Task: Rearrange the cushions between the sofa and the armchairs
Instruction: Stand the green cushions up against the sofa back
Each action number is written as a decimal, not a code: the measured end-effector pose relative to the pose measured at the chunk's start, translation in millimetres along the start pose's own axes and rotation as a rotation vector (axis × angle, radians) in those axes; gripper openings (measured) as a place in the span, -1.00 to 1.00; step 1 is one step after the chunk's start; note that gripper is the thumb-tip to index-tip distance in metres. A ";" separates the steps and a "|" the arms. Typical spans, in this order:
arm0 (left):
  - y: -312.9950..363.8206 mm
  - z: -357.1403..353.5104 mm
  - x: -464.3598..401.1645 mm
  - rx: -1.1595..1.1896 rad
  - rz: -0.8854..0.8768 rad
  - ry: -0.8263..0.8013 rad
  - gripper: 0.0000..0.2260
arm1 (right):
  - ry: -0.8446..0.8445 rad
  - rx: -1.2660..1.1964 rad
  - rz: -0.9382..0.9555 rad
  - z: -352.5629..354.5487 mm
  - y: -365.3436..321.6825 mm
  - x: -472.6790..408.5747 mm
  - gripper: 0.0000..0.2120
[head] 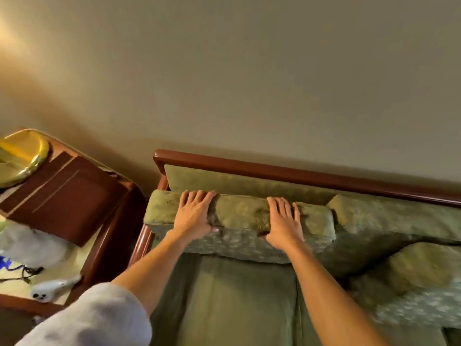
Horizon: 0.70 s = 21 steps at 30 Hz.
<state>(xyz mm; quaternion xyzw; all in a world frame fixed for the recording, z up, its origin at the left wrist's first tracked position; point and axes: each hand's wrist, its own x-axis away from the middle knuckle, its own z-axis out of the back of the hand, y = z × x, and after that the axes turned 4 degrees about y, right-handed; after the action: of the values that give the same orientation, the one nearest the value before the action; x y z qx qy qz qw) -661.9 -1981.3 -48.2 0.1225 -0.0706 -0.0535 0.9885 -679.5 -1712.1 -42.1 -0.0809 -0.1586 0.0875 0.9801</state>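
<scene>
Your two hands grip one green back cushion (239,221) at the left end of the sofa (249,295), where it stands on its long edge against the padded backrest. Your left hand (194,216) clasps the cushion's top edge toward its 9 o'clock end, four fingers spread over the top and the thumb pressed into the front face. Your right hand (284,223) holds the same edge toward the 3 o'clock end in the same way, fingers over the top, thumb on the front.

You can count three loose cushions in all. The second cushion (399,221) leans on the backrest just beside the first, at 3 o'clock from your right hand, their corners touching or nearly so. The third cushion (424,283) lies tilted on the seat at 4 o'clock, partly cut off by the frame edge. Below your forearms are two seat pads, a seam running between them.

One reddish wooden rail (299,172) caps the sofa's back, against the plain wall.

At 9 o'clock from the sofa stands one wooden side table (109,245). On it you have one brown folder (62,196), one golden round object (22,158) at 10 o'clock, one white plastic bag (32,245), one dark cable (22,273), and one white hair dryer (57,287) at 8 o'clock, near your sleeve (94,320).
</scene>
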 end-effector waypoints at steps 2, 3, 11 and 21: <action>-9.5 -6.7 -42.0 -0.013 -0.019 0.001 0.03 | 0.018 0.021 -0.035 -7.0 8.1 -37.9 0.09; -15.2 -4.3 -62.0 -0.003 -0.022 -0.045 0.06 | -0.007 0.004 -0.055 -4.6 9.8 -53.7 0.11; -34.1 -24.5 -90.8 0.030 -0.059 -0.024 0.05 | 0.013 0.047 -0.067 -20.6 11.1 -77.3 0.06; 1.3 7.1 -59.6 0.015 0.103 -0.070 0.07 | -0.052 -0.066 -0.079 12.7 -5.2 -48.2 0.10</action>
<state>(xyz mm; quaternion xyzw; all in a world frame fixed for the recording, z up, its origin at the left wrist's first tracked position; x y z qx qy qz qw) -721.5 -1974.4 -48.6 0.1239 -0.1119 -0.0063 0.9859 -727.8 -1725.0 -43.6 -0.1046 -0.1900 0.0455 0.9751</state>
